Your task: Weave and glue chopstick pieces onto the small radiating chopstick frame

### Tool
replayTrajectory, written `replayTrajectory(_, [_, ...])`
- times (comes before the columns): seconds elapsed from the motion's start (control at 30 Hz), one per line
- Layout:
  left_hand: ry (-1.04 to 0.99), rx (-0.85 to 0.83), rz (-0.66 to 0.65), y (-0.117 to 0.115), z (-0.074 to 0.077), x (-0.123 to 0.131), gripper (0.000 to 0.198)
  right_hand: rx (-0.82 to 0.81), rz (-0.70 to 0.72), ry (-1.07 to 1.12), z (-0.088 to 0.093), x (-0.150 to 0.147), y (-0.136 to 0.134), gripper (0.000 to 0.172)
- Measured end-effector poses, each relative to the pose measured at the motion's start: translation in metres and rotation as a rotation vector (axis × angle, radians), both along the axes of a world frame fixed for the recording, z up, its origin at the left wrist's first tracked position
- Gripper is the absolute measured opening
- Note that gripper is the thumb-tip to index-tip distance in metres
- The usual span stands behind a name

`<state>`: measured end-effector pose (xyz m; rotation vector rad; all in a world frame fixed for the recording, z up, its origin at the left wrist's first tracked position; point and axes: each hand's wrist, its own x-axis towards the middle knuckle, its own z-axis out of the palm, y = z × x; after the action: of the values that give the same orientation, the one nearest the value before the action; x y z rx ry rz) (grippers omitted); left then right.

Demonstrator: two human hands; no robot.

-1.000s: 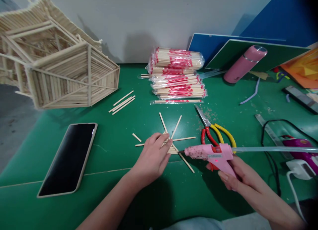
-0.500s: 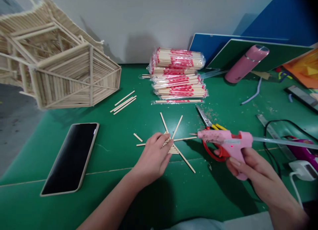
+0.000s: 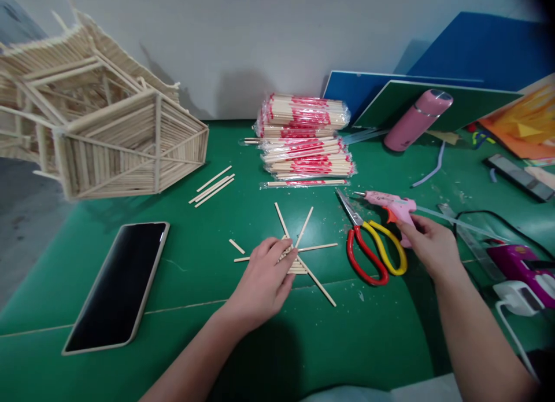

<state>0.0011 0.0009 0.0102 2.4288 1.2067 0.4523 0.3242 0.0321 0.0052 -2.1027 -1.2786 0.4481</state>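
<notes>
In the head view, the left hand (image 3: 265,277) reaches in over a flat star of wooden sticks (image 3: 298,268) lying on the green surface (image 3: 191,286), its fingers bent onto the middle where the sticks cross. Long sticks radiate out from beneath the fingers, and a row of shorter ones shows beside the thumb. The left grip touches the star, but the hand hides its fingertips, so I cannot tell whether they pinch a stick or only press down.

The right hand (image 3: 433,246) has its grip closed around the handle of a pink glue gun (image 3: 390,204), to the right of the star and well apart from it. The nozzle points left, near the blades of the scissors (image 3: 359,224); whether the gun touches the surface cannot be made out. A translucent glue stick (image 3: 459,222) runs out of its back end. The scissors, with one red and one yellow handle, lie between the star and the right hand.

A short cut stick (image 3: 236,246) lies just left of the star, and four loose sticks (image 3: 214,188) lie farther back. Behind are plastic-wrapped chopsticks (image 3: 307,139) in a pile, a phone (image 3: 117,286) lies at the left, and a pink bottle (image 3: 418,121) leans at the back right.
</notes>
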Motion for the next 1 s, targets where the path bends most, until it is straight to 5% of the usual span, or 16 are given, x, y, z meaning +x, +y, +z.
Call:
replayTrajectory(0.23, [0.007,0.016,-0.016,0.001,-0.002,0.0,0.034,0.094,-0.066,-0.277,0.02,-0.028,-0.011,0.04])
replayTrajectory(0.37, [0.015,0.021,-0.024,0.001,-0.002,-0.001,0.035,0.145,0.498,-0.068,0.028,-0.091,-0.037,0.03])
replayTrajectory(0.47, [0.019,0.024,-0.022,0.001,-0.003,-0.001,0.035,0.075,0.686,-0.06,0.021,-0.131,-0.051,0.029])
replayTrajectory(0.67, [-0.009,0.032,-0.008,0.0,-0.004,0.0,0.034,-0.045,0.716,-0.194,0.009,-0.153,-0.052,0.012])
replayTrajectory(1.0, [0.013,0.002,-0.02,0.0,-0.001,0.0,0.033,-0.06,0.736,-0.187,0.01,-0.153,-0.051,0.009])
